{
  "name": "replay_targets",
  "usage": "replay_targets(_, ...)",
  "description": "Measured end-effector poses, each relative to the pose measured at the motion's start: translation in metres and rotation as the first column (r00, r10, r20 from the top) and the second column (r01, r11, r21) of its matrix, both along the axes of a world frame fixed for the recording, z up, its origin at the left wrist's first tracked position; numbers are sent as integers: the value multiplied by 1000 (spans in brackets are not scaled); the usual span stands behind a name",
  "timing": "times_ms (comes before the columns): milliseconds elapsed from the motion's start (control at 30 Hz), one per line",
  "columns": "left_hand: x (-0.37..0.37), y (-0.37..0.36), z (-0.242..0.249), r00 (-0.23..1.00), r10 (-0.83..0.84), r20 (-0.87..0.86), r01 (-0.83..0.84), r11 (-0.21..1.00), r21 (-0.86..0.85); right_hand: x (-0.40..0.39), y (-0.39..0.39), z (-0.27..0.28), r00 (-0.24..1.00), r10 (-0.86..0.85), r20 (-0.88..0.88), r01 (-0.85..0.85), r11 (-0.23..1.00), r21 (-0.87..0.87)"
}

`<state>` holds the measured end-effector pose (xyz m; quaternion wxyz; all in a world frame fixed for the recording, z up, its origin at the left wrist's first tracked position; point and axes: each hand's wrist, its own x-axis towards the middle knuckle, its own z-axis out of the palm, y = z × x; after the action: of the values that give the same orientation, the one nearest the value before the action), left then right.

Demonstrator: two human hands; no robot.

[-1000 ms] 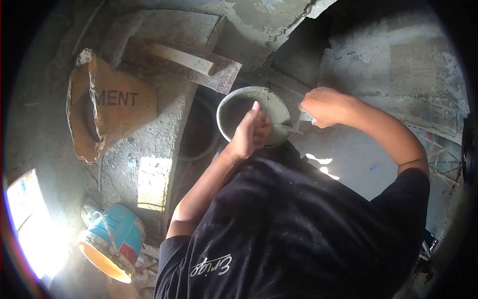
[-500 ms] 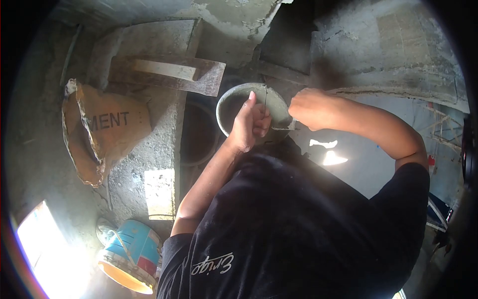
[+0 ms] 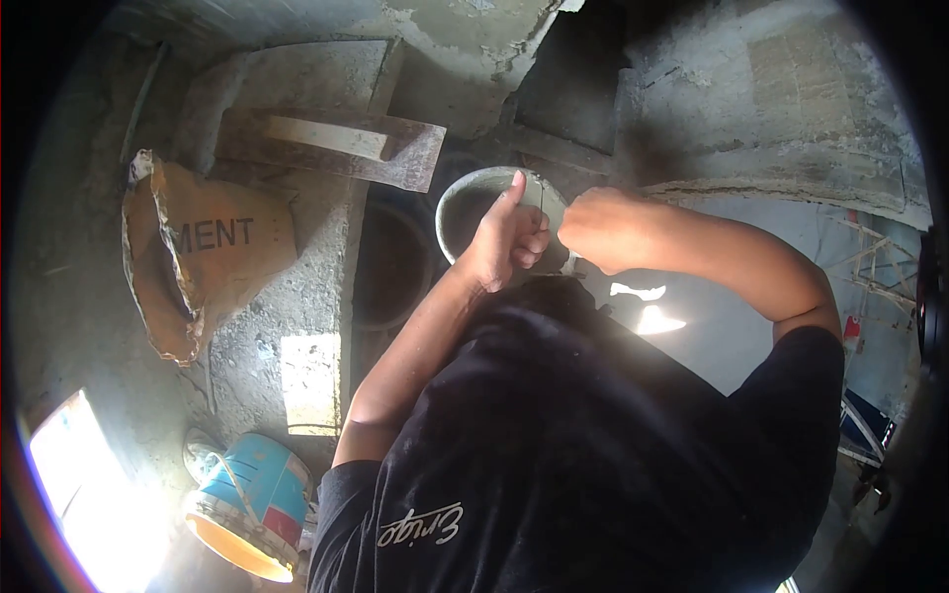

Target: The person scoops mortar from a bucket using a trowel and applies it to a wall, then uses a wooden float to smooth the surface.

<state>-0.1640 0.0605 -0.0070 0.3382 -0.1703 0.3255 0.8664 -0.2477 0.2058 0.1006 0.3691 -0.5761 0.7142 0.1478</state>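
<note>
A round grey bucket [image 3: 457, 212] with a pale, crusted rim is in front of my torso. My left hand [image 3: 509, 240] is closed over its opening, thumb pointing up; a thin dark line, perhaps wire, runs beside the fingers. At the bucket's right edge, my right hand [image 3: 605, 230] is closed in a fist, a short distance from the left. What either hand grips is hidden.
A torn brown cement bag [image 3: 232, 232] lies at the left on rough concrete. Above it is a board [image 3: 420, 153] with a pale strip. A blue paint bucket [image 3: 259, 479] lies tipped at the lower left. Metal framework [image 3: 875, 257] stands at the far right.
My right hand has moved left, closer to my left hand and over the bucket's right edge. My left hand has shifted slightly right.
</note>
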Motion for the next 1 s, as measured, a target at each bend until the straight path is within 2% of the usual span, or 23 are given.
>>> replay_targets(67, 2, 0, 0, 1000, -3, -5, 3, 1000, -4, -7, -1, -6, 999, -48, 16, 47, 997, 57)
replay_targets(133, 4, -1, 0, 998, -44, -37, 43, 998, -35, -24, 0, -10, 986, -169, 11, 165, 976, 144)
replay_targets(167, 4, -2, 0, 999, -35, -38, 34, 999, -34, -36, -3, -3, 968, -233, 90, 210, 955, 211)
replay_targets(200, 5, -3, 0, 998, -35, -46, 33, 999, -37, -51, 7, -16, 953, -224, 204, 190, 966, 175)
replay_targets(267, 10, -11, -2, 999, -16, -51, 14, 999, -46, -70, 29, -34, 759, -573, 308, 460, 807, 370)
replay_targets(367, 23, -27, -4, 996, 14, -84, -19, 999, -49, -85, 68, -53, 524, -746, 410, 616, 665, 422)
replay_targets(467, 40, -48, -5, 988, 75, -134, -82, 996, -46, -79, 118, -72, 232, -823, 518, 758, 487, 434)
replay_targets(567, 53, -64, -4, 978, 125, -164, -143, 985, -99, -51, 144, -67, 43, -766, 641, 833, 382, 401)
replay_targets(600, 56, -67, -8, 976, 150, -160, -169, 979, -115, -41, 142, -54, 81, -797, 598, 851, 368, 375)
replay_targets(667, 60, -70, -17, 964, 216, -156, -227, 972, -60, -20, 152, -56, 84, -709, 701, 907, 345, 241)
replay_targets(733, 62, -67, -9, 952, 275, -132, -295, 942, -159, -5, 157, -55, 29, -709, 705, 930, 278, 241)
replay_targets(767, 57, -73, -11, 950, 275, -145, -294, 946, -135, -1, 141, -51, -75, -574, 816, 959, 182, 216)
replay_targets(800, 64, -70, -22, 959, 263, -108, -273, 957, -95, 16, 130, -52, -206, -427, 881, 962, 77, 262)
replay_targets(867, 62, -71, -25, 955, 276, -110, -284, 957, -59, 9, 107, -67, -248, -415, 875, 947, 85, 309)
replay_targets(933, 58, -73, -20, 947, 302, -113, -309, 949, -57, -12, 90, -93, -45, -572, 819, 987, 102, 125)
replay_targets(1000, 53, -72, -23, 928, 351, -125, -358, 933, -38, -43, 71, -90, 73, -735, 674, 980, 180, 89)
